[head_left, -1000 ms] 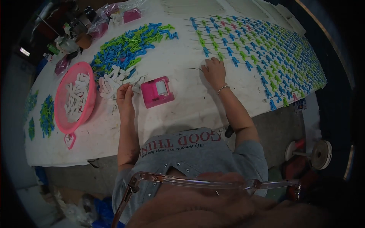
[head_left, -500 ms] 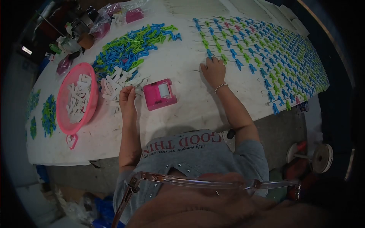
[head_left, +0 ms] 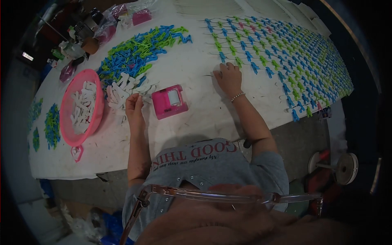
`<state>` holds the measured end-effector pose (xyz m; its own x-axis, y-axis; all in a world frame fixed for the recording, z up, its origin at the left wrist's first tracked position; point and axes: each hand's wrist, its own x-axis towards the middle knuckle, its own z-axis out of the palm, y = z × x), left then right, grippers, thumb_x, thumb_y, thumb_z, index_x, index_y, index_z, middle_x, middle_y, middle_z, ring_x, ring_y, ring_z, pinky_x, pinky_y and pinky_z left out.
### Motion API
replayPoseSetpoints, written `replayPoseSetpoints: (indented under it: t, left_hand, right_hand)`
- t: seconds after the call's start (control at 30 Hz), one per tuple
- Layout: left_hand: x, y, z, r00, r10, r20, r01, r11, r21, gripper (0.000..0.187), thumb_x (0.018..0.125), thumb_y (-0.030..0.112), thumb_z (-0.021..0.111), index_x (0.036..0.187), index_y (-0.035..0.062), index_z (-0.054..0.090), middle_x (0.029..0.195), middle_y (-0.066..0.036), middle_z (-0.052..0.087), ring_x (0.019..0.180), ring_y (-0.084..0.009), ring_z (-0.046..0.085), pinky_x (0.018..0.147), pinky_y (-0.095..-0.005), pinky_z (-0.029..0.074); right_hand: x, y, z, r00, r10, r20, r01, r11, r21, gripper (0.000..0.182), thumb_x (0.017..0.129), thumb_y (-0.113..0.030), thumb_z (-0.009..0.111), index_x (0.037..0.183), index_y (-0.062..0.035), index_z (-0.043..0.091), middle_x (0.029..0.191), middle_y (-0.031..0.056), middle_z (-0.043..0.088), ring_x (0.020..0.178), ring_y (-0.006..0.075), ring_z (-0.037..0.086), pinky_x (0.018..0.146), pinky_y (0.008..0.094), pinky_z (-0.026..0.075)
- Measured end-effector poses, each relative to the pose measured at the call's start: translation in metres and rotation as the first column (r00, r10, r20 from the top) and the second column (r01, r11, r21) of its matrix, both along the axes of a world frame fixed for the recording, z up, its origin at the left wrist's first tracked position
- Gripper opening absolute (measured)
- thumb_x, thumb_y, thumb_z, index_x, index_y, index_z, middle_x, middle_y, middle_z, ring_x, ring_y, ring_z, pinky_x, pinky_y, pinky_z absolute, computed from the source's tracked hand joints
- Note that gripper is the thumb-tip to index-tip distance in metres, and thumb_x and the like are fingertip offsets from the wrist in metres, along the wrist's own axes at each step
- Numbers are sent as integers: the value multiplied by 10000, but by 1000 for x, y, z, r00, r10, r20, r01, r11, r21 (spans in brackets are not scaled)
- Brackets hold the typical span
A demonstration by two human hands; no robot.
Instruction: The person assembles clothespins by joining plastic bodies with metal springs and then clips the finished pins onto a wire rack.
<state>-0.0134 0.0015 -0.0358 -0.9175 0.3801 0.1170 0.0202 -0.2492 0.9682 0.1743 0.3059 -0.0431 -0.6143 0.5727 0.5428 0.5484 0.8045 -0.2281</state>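
Note:
My left hand (head_left: 134, 107) is closed in a pinch beside a pile of white clip-like pieces (head_left: 118, 94); whatever is between its fingertips is too small to make out. Just right of it sits a pink tape dispenser (head_left: 159, 105) with a pale roll (head_left: 174, 98). My right hand (head_left: 230, 79), wearing a beaded bracelet, rests low over the table with its fingers apart. It lies just below a blue clothespin (head_left: 222, 57) and a green clothespin (head_left: 238, 62). A thin wire end (head_left: 208, 75) shows left of its thumb; anything under the palm is hidden.
Rows of blue and green clothespins (head_left: 286, 65) cover the table's right side. A loose heap of clothespins (head_left: 134, 51) lies at the back left. A pink basket (head_left: 98, 108) of white pieces leans nearby, with smaller clothespin piles (head_left: 53, 124) beyond it.
My right hand has drawn slightly back from the blue clothespin above it, and its fingers look more spread. The left hand keeps its pinch. The whole view has shifted slightly.

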Motion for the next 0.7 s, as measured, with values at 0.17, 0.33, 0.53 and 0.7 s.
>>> replayPoseSetpoints:
  t: [0.17,0.33,0.53,0.7]
  left_hand:
    - [-6,-6,-8,999,7,-33,-6,999,41,72,906,117,605,907,61,560,749,26,535,654,-49,449,611,-195,361]
    - [-4,-6,-5,998,42,-44,-40,998,40,120,914,129,600,829,72,538,662,27,493,602,-49,417,567,-202,330]
    - [-6,-4,-8,997,44,-56,-40,997,63,139,922,143,593,814,80,533,656,27,489,600,-50,419,557,-199,326]
    - [-7,-3,-9,996,58,-63,-55,997,49,132,920,142,594,817,83,537,662,25,494,604,-50,423,563,-199,327]
  right_hand:
    - [15,3,8,997,78,18,-77,993,-91,279,804,-301,666,967,-74,662,962,120,609,912,315,564,747,412,483]
    - [34,13,27,979,-141,145,166,970,-179,258,829,-308,643,893,-59,652,958,133,607,895,325,577,715,421,509]
    - [38,20,23,961,-120,251,178,958,-226,310,814,-324,659,915,-31,653,1001,143,590,935,333,553,726,411,521]
    - [37,25,11,970,-106,219,144,975,-166,313,796,-318,673,912,-28,648,994,136,596,935,332,546,720,410,519]
